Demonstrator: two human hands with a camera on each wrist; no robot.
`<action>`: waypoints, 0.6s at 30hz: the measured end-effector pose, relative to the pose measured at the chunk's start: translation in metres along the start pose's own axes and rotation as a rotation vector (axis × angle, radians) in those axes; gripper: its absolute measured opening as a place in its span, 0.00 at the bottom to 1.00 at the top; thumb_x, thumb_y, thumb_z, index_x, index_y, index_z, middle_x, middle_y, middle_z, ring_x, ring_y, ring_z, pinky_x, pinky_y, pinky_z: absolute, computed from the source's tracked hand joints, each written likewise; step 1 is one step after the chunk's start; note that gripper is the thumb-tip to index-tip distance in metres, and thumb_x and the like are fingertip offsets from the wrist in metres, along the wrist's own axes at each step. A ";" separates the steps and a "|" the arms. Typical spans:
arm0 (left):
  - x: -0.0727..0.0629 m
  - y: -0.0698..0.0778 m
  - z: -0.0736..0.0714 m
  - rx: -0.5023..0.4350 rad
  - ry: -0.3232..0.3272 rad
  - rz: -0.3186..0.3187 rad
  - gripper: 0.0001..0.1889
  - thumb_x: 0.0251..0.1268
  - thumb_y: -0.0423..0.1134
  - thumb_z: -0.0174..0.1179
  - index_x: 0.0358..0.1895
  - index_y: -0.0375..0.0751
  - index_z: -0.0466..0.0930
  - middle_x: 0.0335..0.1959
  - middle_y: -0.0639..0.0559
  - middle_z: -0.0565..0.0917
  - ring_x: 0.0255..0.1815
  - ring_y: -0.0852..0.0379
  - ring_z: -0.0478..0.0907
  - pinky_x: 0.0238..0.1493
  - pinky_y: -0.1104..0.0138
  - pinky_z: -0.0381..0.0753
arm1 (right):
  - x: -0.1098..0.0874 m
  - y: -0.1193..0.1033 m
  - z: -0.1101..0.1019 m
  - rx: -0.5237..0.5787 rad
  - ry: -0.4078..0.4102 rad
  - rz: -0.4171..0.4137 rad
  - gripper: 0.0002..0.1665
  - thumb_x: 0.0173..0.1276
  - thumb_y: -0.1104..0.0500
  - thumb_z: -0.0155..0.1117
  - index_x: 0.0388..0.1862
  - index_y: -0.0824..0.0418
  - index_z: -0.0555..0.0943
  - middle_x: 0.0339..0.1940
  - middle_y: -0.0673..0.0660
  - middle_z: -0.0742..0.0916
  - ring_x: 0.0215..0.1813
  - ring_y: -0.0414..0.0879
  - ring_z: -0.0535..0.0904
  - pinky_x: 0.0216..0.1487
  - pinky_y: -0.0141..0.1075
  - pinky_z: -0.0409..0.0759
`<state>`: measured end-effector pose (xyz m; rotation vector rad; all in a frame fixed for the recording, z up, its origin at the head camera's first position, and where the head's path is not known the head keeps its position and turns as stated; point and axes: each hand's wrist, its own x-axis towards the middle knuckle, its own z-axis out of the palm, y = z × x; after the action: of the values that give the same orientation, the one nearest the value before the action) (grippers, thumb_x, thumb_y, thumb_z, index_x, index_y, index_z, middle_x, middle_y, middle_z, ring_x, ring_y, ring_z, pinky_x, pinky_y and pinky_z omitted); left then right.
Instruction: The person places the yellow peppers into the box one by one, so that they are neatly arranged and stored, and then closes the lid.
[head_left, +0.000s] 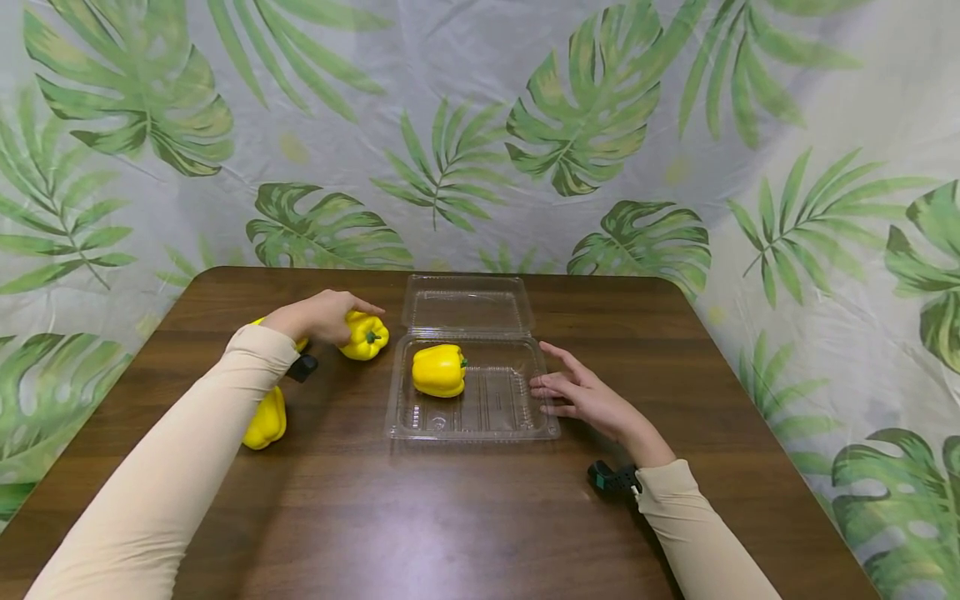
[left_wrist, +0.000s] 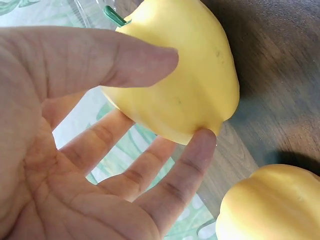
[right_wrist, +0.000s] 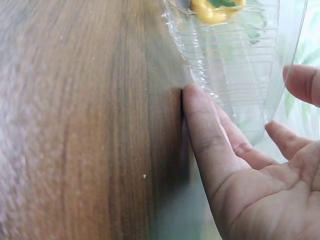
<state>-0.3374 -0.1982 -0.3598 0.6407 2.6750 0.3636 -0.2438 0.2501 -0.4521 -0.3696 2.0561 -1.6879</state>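
My left hand [head_left: 322,318] holds a yellow bell pepper [head_left: 365,336] with a green stem, left of a clear plastic clamshell container [head_left: 510,429]. In the left wrist view the thumb lies across the pepper [left_wrist: 200,65] and the fingers curve round its other side. Inside the container's base, on the left, another yellow bell pepper [head_left: 438,371] lies on its side. My right hand [head_left: 592,404] is at the container's right side, fingers extended. The right wrist view shows its fingertips at the clear wall [right_wrist: 227,65], holding nothing.
The container's lid [head_left: 468,304] lies folded back towards the far table edge. Another yellow pepper [head_left: 266,421] lies beside the left forearm, and one more [head_left: 302,343] is mostly hidden behind the left wrist. A leaf-print cloth [head_left: 450,167] hangs behind the brown table [head_left: 480,517].
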 end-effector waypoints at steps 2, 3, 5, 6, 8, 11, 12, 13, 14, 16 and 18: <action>-0.001 -0.001 0.000 -0.006 -0.003 -0.002 0.42 0.55 0.22 0.59 0.79 0.46 0.73 0.72 0.25 0.76 0.47 0.43 0.73 0.41 0.62 0.73 | 0.000 0.000 0.000 -0.001 0.001 0.001 0.42 0.90 0.53 0.49 0.92 0.46 0.42 0.79 0.79 0.71 0.81 0.71 0.69 0.66 0.42 0.85; -0.001 -0.001 0.000 -0.007 -0.003 -0.003 0.43 0.55 0.22 0.60 0.80 0.46 0.73 0.72 0.25 0.76 0.46 0.44 0.72 0.41 0.62 0.73 | 0.000 0.001 0.000 -0.002 0.002 0.001 0.42 0.90 0.53 0.49 0.92 0.46 0.42 0.79 0.79 0.71 0.81 0.70 0.69 0.66 0.41 0.85; -0.002 -0.002 0.000 -0.016 -0.009 -0.010 0.44 0.55 0.22 0.61 0.80 0.47 0.72 0.73 0.24 0.75 0.43 0.45 0.71 0.38 0.63 0.71 | 0.000 0.001 0.000 -0.002 0.001 0.000 0.43 0.90 0.53 0.50 0.92 0.46 0.42 0.79 0.79 0.71 0.81 0.70 0.69 0.66 0.41 0.85; -0.003 -0.003 0.000 -0.020 -0.011 -0.013 0.44 0.54 0.22 0.62 0.80 0.48 0.72 0.73 0.24 0.75 0.41 0.46 0.71 0.38 0.64 0.71 | 0.000 0.001 0.000 -0.002 0.001 0.000 0.43 0.90 0.53 0.50 0.92 0.46 0.42 0.79 0.79 0.71 0.81 0.70 0.69 0.66 0.41 0.85; -0.004 -0.004 0.000 -0.018 -0.013 -0.013 0.44 0.55 0.22 0.63 0.81 0.48 0.71 0.75 0.24 0.74 0.42 0.46 0.71 0.37 0.64 0.70 | -0.001 0.001 0.000 -0.001 0.002 0.001 0.43 0.90 0.53 0.50 0.92 0.46 0.42 0.79 0.79 0.71 0.81 0.71 0.69 0.66 0.42 0.85; -0.006 -0.006 0.001 0.000 -0.006 0.001 0.44 0.56 0.23 0.65 0.81 0.47 0.70 0.76 0.24 0.73 0.47 0.43 0.73 0.41 0.61 0.72 | -0.001 0.001 0.000 -0.003 0.007 0.004 0.43 0.89 0.52 0.50 0.92 0.46 0.42 0.79 0.78 0.72 0.80 0.70 0.70 0.66 0.42 0.85; -0.007 -0.007 0.001 0.006 0.000 0.004 0.44 0.57 0.24 0.66 0.81 0.47 0.70 0.76 0.24 0.72 0.51 0.42 0.74 0.44 0.59 0.73 | 0.000 0.001 0.000 -0.003 0.009 0.005 0.43 0.89 0.52 0.51 0.92 0.46 0.43 0.79 0.78 0.72 0.80 0.70 0.70 0.66 0.42 0.85; -0.008 -0.007 0.002 0.008 0.005 0.008 0.44 0.57 0.25 0.66 0.82 0.47 0.70 0.76 0.25 0.72 0.54 0.40 0.74 0.47 0.57 0.74 | 0.000 0.001 0.000 -0.005 0.010 0.006 0.43 0.89 0.52 0.51 0.92 0.46 0.43 0.78 0.78 0.72 0.80 0.69 0.71 0.66 0.42 0.85; -0.009 -0.008 0.002 0.010 0.009 0.010 0.44 0.58 0.25 0.67 0.82 0.47 0.69 0.76 0.25 0.72 0.58 0.39 0.75 0.50 0.55 0.75 | 0.000 0.002 0.000 -0.007 0.012 0.007 0.43 0.89 0.52 0.51 0.92 0.46 0.43 0.78 0.78 0.72 0.80 0.69 0.71 0.66 0.42 0.85; -0.011 -0.009 0.003 0.007 0.015 0.014 0.43 0.60 0.27 0.68 0.82 0.47 0.69 0.77 0.25 0.72 0.66 0.33 0.75 0.58 0.49 0.77 | 0.001 0.002 0.000 -0.007 0.012 0.009 0.43 0.89 0.52 0.51 0.92 0.45 0.43 0.78 0.78 0.72 0.80 0.68 0.71 0.66 0.41 0.85; -0.013 -0.009 0.004 -0.001 0.023 0.014 0.42 0.63 0.29 0.69 0.82 0.48 0.68 0.77 0.25 0.72 0.73 0.30 0.72 0.66 0.44 0.76 | 0.001 0.002 0.000 -0.010 0.013 0.011 0.43 0.89 0.52 0.52 0.92 0.45 0.43 0.78 0.77 0.72 0.80 0.68 0.72 0.65 0.41 0.85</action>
<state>-0.3288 -0.2117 -0.3627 0.6599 2.6928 0.3779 -0.2442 0.2498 -0.4545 -0.3506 2.0727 -1.6787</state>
